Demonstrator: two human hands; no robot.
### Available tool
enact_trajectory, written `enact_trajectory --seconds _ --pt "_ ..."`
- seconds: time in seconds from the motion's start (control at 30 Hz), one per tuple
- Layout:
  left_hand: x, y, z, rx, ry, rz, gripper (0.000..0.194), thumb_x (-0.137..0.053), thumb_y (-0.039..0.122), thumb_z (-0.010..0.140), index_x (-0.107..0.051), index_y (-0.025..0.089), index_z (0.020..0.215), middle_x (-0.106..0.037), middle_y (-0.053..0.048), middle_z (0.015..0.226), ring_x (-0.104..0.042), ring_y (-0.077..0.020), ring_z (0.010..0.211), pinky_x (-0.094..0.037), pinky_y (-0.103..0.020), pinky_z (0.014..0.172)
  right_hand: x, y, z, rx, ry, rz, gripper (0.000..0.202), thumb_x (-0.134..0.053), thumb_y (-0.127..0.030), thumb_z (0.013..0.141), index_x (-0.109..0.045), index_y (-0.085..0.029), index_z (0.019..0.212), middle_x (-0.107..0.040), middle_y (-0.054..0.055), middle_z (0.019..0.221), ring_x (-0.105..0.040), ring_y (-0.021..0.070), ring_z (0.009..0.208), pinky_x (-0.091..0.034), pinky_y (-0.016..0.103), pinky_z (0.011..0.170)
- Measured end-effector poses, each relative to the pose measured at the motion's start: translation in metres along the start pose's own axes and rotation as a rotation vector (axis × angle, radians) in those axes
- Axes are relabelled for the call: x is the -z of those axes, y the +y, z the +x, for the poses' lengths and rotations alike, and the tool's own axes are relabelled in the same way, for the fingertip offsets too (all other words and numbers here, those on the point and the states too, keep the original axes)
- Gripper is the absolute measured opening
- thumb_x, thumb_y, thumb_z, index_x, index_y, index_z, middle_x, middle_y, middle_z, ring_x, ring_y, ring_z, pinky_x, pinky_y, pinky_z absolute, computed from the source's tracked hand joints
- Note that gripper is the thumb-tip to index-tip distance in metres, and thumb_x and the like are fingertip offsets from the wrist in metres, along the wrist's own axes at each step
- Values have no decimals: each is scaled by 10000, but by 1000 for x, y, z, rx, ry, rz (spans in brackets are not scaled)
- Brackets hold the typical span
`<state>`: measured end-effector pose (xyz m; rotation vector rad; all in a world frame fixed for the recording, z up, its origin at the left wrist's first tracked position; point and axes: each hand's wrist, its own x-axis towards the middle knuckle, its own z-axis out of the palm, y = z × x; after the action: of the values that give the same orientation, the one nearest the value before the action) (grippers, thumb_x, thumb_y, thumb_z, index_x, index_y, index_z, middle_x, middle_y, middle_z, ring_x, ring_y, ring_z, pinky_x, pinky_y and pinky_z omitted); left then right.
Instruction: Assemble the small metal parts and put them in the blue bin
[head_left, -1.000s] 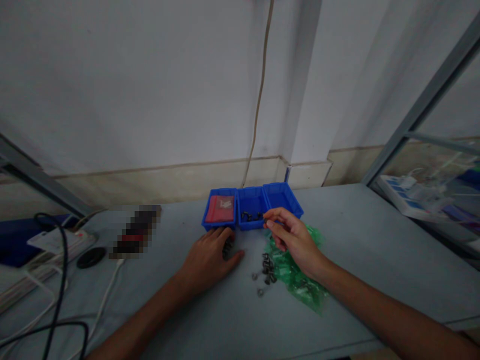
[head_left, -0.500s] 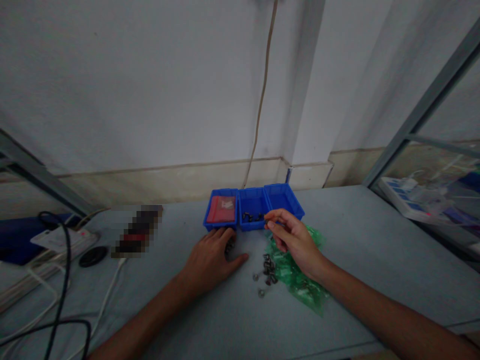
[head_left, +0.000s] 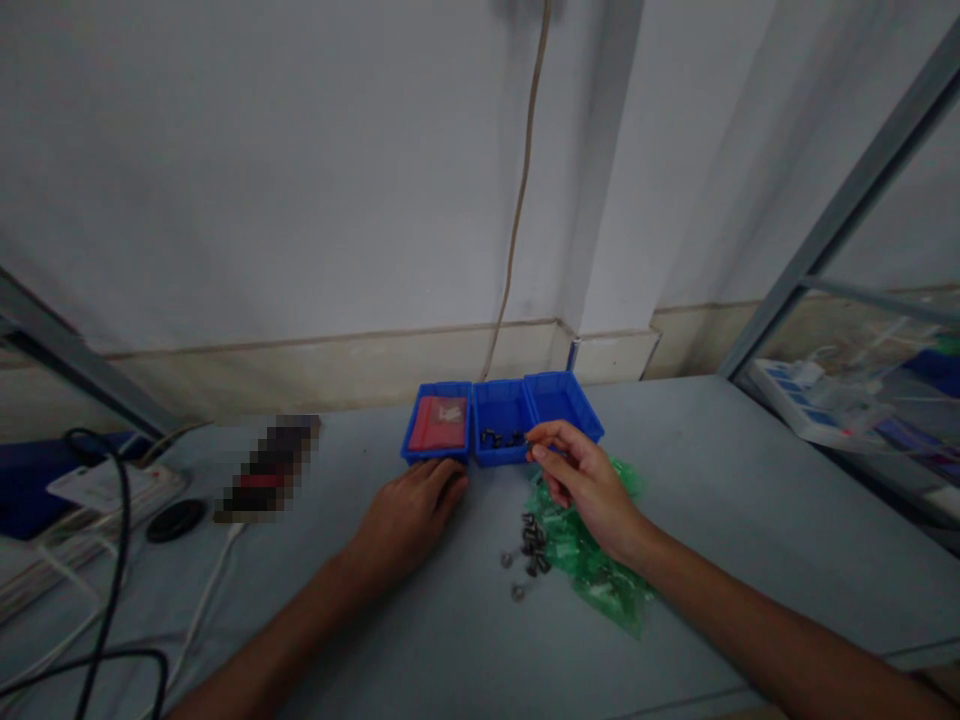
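My right hand (head_left: 581, 480) pinches a small dark piece, seemingly a screw (head_left: 529, 446), between thumb and forefinger at the front right corner of the middle blue bin (head_left: 504, 401). Several dark screws lie in that bin. Below the hand, a pile of screws (head_left: 533, 545) rests on the table beside a crumpled green plastic bag (head_left: 600, 575). My left hand (head_left: 412, 510) lies on the table against the front of the left blue bin (head_left: 406, 450), its fingers curled and thumb drawn in; whatever is beneath them is hidden. That bin holds a red zip bag (head_left: 437, 424).
The right blue bin (head_left: 562, 398) adjoins the middle one near the wall. A pixelated phone-like object (head_left: 266, 470) with a white cable, a black disc (head_left: 176, 521) and a black cable (head_left: 120, 560) are on the left. A power strip (head_left: 806, 400) sits at right.
My left thumb has drawn in against the fingers, covering the small dark pieces seen there before. My right hand keeps its pinch at the bin corner. The view has shifted slightly.
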<state>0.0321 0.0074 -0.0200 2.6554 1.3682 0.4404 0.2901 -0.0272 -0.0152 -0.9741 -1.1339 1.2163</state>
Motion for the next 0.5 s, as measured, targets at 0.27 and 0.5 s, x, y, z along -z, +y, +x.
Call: enact_trajectory --seconds 0.27,0.5 --pt "5 -8 -1 -71 117 191 388 -289 352 1144 -626 201 1024 -748 -78 941 -714 -227 813 -535 -322 709 1 0 0 -4 -1 -10 253 -746 -406 947 -689 -236 1125 -653 -2 924 -416 73 524 -301 208 431" --pt "8 -5 0 -129 159 172 391 -306 383 1151 -599 210 957 -712 -60 919 -694 -220 812 -520 -321 706 0 0 1 -9 6 -18 265 -756 -427 934 -695 -244 1116 -653 3 931 -422 83 528 -313 212 426"
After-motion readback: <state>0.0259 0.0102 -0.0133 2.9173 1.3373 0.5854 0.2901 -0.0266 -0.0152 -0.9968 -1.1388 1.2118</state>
